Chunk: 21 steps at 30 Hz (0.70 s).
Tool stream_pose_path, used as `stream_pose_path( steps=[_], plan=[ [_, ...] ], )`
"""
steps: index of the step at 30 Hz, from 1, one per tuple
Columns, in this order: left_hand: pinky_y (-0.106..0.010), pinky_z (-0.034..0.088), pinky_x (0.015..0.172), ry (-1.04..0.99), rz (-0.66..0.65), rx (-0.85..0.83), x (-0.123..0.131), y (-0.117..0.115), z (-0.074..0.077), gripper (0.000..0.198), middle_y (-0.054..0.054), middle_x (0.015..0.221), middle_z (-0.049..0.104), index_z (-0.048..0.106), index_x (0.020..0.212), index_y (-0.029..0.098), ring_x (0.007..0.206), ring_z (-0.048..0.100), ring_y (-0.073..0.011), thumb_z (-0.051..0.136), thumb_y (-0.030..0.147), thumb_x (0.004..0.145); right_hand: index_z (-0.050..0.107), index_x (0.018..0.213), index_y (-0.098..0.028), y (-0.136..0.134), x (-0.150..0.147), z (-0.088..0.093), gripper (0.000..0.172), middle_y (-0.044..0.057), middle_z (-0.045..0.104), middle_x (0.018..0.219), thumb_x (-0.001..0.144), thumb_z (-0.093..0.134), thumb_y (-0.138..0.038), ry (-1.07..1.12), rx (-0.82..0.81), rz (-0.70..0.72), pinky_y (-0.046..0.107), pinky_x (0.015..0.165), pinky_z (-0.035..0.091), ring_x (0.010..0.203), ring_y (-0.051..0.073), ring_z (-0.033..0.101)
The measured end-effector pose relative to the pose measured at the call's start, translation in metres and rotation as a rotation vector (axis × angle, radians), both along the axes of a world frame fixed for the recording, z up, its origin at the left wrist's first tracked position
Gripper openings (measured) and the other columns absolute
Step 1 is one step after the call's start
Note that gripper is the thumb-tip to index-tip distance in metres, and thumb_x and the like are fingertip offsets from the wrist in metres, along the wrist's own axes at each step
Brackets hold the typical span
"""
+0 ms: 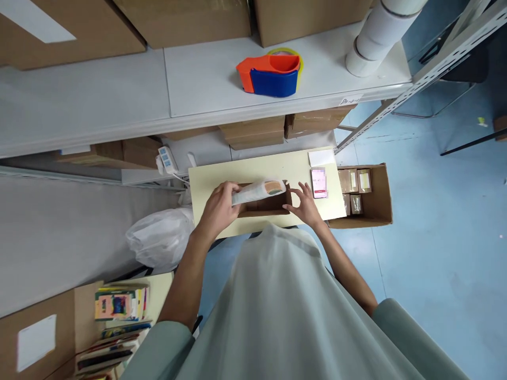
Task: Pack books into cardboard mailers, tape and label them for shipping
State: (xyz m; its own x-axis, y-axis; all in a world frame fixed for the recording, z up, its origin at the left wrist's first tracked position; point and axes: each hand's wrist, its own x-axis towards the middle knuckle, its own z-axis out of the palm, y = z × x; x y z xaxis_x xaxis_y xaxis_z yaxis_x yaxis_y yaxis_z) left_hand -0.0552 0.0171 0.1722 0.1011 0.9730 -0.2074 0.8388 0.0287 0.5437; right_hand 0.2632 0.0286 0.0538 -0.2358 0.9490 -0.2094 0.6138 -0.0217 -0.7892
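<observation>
A small open cardboard box (259,214) lies on the cream table (245,171), right in front of my body. Over its opening is a long item in white, cloudy wrapping (253,193), with an orange-brown patch showing at its right end. My left hand (222,207) grips the left end of this wrapped item, by the box's left side. At the box's right end, my right hand (304,205) has its thumb and a finger on the cardboard wall, its other fingers loosely raised. A phone (319,183) with a lit pinkish screen lies just right of that hand.
A tape dispenser (275,76) sits on the white shelf (206,84) ahead, below large cartons. Right of the table, a carton (380,195) holds several small boxes. A white plastic bag (162,237) and books (121,305) are at left. A power strip (168,160) is behind.
</observation>
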Motion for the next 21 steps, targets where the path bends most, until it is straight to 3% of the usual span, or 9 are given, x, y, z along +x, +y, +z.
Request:
stream_pose_path(
  steps=[4, 9, 14, 21],
  plan=[
    [-0.048, 0.050, 0.112, 0.092, -0.156, -0.068, 0.015, 0.011, -0.023, 0.039, -0.014, 0.129, 0.067, 0.058, 0.125, 0.022, 0.126, 0.063, -0.0360, 0.063, 0.009, 0.088, 0.057, 0.155, -0.028, -0.009, 0.004, -0.023, 0.088, 0.018, 0.041, 0.174, 0.081, 0.095, -0.056, -0.019, -0.058, 0.023, 0.072, 0.134, 0.027, 0.170, 0.044, 0.019],
    [-0.045, 0.052, 0.104, 0.153, -0.245, -0.151, 0.027, 0.020, -0.057, 0.036, -0.015, 0.122, 0.068, 0.060, 0.124, 0.020, 0.117, 0.066, -0.0360, 0.067, 0.012, 0.090, 0.045, 0.166, -0.025, -0.013, 0.002, -0.028, 0.102, 0.019, 0.048, 0.169, 0.079, 0.097, -0.042, -0.026, -0.098, 0.029, 0.067, 0.135, 0.030, 0.167, 0.043, 0.030],
    [-0.042, 0.053, 0.101, 0.123, -0.263, -0.241, 0.034, 0.024, -0.090, 0.037, -0.014, 0.121, 0.069, 0.064, 0.125, 0.023, 0.113, 0.069, -0.0339, 0.071, 0.013, 0.090, 0.042, 0.169, -0.027, -0.014, 0.002, -0.027, 0.104, 0.016, 0.052, 0.167, 0.079, 0.095, -0.032, -0.009, -0.110, 0.036, 0.062, 0.132, 0.039, 0.162, 0.040, 0.039],
    [-0.042, 0.053, 0.106, 0.117, -0.241, -0.332, 0.039, 0.020, -0.138, 0.045, -0.014, 0.124, 0.072, 0.066, 0.128, 0.024, 0.117, 0.072, -0.0329, 0.075, 0.011, 0.086, 0.046, 0.167, -0.027, -0.015, -0.001, -0.029, 0.101, 0.015, 0.053, 0.168, 0.078, 0.094, -0.029, 0.010, -0.063, 0.026, 0.063, 0.131, 0.040, 0.160, 0.040, 0.044]
  ],
)
